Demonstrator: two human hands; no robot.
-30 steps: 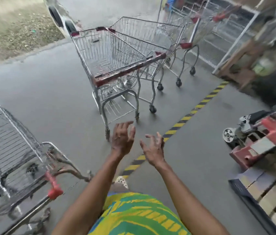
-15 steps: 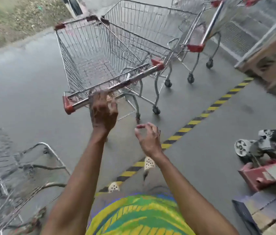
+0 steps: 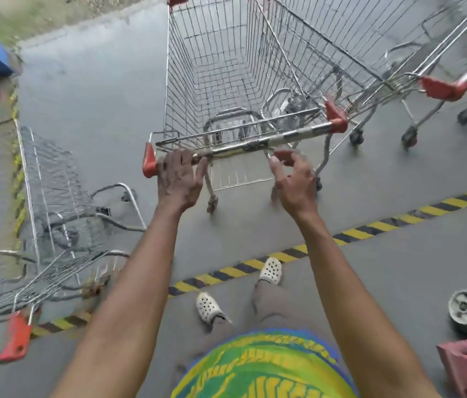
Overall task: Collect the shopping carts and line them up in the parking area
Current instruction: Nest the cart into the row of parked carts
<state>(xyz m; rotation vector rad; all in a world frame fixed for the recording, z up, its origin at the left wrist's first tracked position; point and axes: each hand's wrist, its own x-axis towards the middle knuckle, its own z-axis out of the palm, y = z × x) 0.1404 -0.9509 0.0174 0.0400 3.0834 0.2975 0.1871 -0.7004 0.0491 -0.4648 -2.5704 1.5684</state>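
Right hand (image 3: pixel 294 182) risen beside cart handle (image 3: pixel 243 146), fingers spread

The cart (image 3: pixel 226 81) is shiny metal wire with red plastic corners (image 3: pixel 149 162). The floor (image 3: pixel 399 268) is smooth, dull grey. The shoes (image 3: pixel 270 270) look like white plastic with holes.
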